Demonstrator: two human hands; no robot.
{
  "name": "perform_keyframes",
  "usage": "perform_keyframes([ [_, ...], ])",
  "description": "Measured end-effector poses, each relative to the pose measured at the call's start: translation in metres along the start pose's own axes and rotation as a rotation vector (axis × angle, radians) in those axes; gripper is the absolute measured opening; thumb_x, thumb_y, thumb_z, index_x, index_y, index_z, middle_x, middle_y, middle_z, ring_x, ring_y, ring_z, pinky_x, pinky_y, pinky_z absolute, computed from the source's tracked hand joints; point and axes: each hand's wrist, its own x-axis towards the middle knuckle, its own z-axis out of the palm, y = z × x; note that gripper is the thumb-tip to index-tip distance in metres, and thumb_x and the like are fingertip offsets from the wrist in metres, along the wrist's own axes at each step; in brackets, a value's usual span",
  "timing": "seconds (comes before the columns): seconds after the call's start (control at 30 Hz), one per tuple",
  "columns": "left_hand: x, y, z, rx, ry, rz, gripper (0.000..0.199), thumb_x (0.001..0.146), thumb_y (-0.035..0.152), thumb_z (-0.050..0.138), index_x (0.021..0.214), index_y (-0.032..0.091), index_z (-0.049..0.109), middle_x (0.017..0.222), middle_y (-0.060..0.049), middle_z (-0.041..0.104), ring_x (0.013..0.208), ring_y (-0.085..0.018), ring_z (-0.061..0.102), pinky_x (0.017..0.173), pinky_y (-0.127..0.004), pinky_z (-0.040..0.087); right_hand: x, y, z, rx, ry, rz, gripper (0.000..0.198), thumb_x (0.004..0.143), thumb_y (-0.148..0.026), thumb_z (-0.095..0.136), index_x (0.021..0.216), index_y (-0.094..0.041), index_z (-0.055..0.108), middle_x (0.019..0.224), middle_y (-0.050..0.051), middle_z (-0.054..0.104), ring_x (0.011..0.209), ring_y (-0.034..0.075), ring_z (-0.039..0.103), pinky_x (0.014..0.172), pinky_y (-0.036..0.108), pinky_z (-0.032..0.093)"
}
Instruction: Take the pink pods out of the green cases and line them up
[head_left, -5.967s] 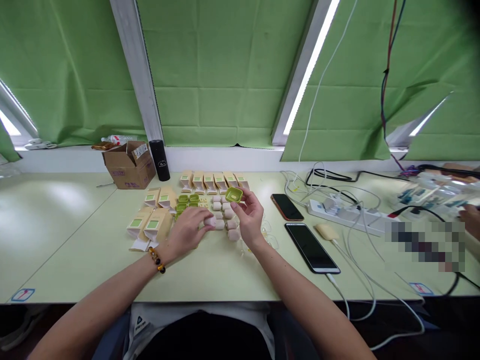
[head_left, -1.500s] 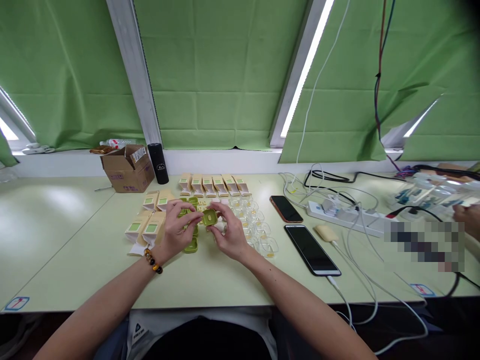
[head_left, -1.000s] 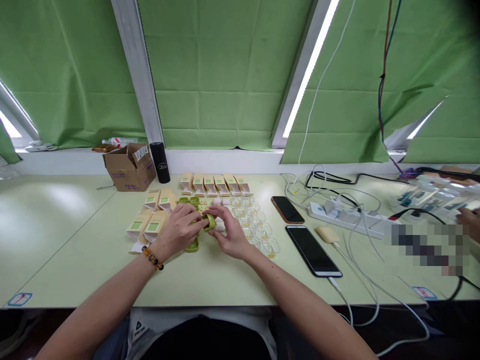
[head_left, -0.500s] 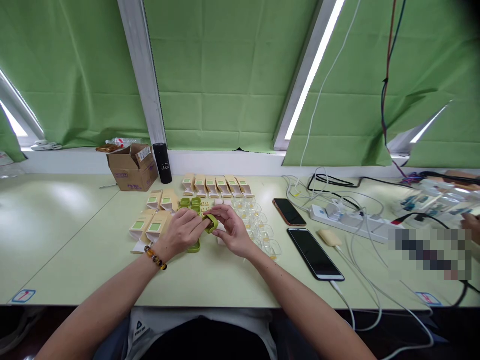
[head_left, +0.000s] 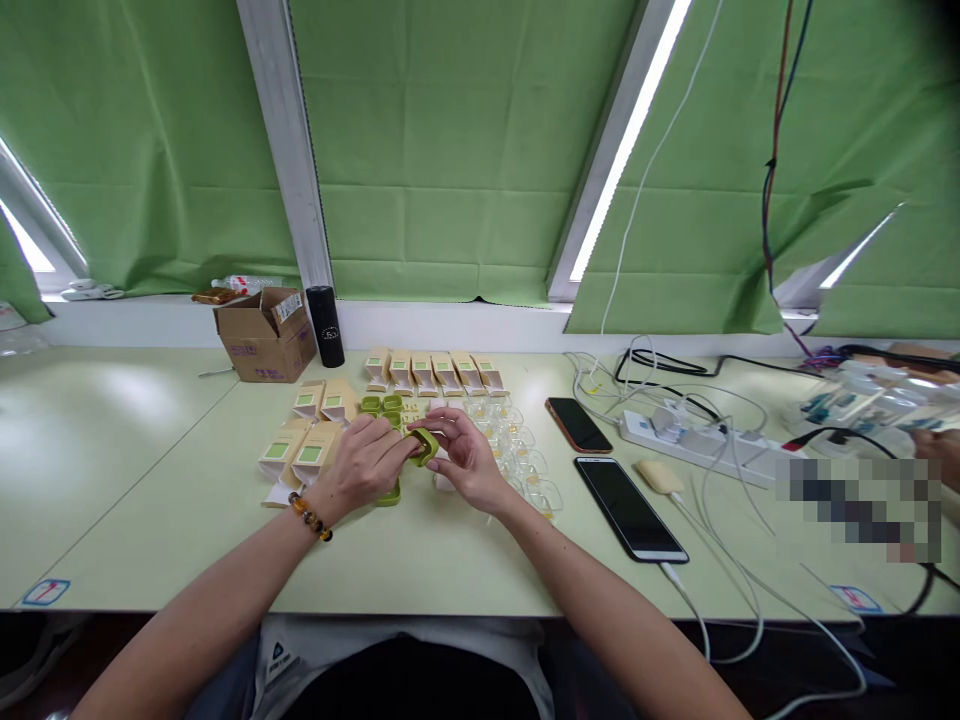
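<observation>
Between my hands is a small green square plastic case (head_left: 424, 447), tilted and raised over the table. My right hand (head_left: 466, 462) grips its right side with thumb and fingers. My left hand (head_left: 366, 458) is closed at its left side, with fingertips reaching into it; whether they pinch a small part there is hidden. More green cases (head_left: 388, 404) lie behind and under my left hand. Tiny yellowish pieces (head_left: 409, 408) sit beside them. Several clear plastic covers (head_left: 531, 462) stand in rows right of my right hand.
Open paper boxes (head_left: 431, 373) line the back, and more boxes (head_left: 283, 443) stand at left. A cardboard carton (head_left: 266, 340) and black bottle (head_left: 325, 327) are behind. Phones (head_left: 631, 508), a power strip (head_left: 697, 447) and cables lie right. Another person's hand (head_left: 937, 455) shows at the right edge.
The green case has turned slightly between my fingers. Both my hands stay in almost the same place. The other person's hand at the right edge has shifted a little left.
</observation>
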Motion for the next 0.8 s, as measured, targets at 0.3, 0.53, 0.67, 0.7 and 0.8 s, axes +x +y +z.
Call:
perform_keyframes([
  [0.3,-0.0027,0.0,0.0008,0.035,0.02,0.04,0.011,0.1,0.013,0.064,0.105,0.02,0.07,0.068,-0.001,0.062,0.069,-0.019,0.05,0.066,-0.039,0.032,0.0008,-0.0007,0.0008,-0.009,0.015,0.002,0.056,0.091,-0.043,0.083,0.134,-0.03,0.049,0.13,0.013,0.074,0.129,0.028,0.071,0.109,0.052,0.06],
  [0.53,0.0007,0.0008,-0.001,0.057,0.029,0.071,0.007,0.098,0.012,0.067,0.102,0.018,0.068,0.069,-0.001,0.063,0.069,-0.019,0.048,0.065,-0.038,0.033,0.0013,-0.0018,0.0008,0.016,0.017,0.004,0.056,0.091,-0.043,0.084,0.133,-0.03,0.049,0.131,0.013,0.074,0.125,0.027,0.072,0.103,0.048,0.063],
  [0.67,-0.0006,0.0005,0.0,0.059,0.02,0.063,0.007,0.1,0.013,0.065,0.101,0.019,0.068,0.069,-0.001,0.062,0.068,-0.018,0.048,0.066,-0.038,0.033,0.0013,-0.0019,0.0004,0.019,0.014,0.014,0.058,0.09,-0.044,0.084,0.134,-0.03,0.048,0.133,0.013,0.074,0.124,0.027,0.073,0.102,0.048,0.063],
  [0.7,-0.0009,0.0005,0.0003,0.059,0.018,0.06,0.008,0.101,0.013,0.064,0.101,0.019,0.068,0.068,-0.001,0.061,0.068,-0.018,0.048,0.066,-0.038,0.033,0.0013,-0.0016,0.0002,0.018,0.015,0.015,0.059,0.09,-0.045,0.084,0.134,-0.03,0.048,0.133,0.013,0.074,0.123,0.027,0.073,0.103,0.048,0.063],
  [0.8,-0.0011,0.0007,0.0004,0.047,0.015,0.051,0.009,0.102,0.013,0.062,0.101,0.02,0.068,0.068,-0.001,0.06,0.068,-0.018,0.049,0.066,-0.037,0.033,0.0016,-0.0003,-0.0004,0.02,0.021,0.009,0.06,0.09,-0.046,0.085,0.134,-0.03,0.048,0.133,0.013,0.074,0.124,0.027,0.072,0.105,0.048,0.062],
])
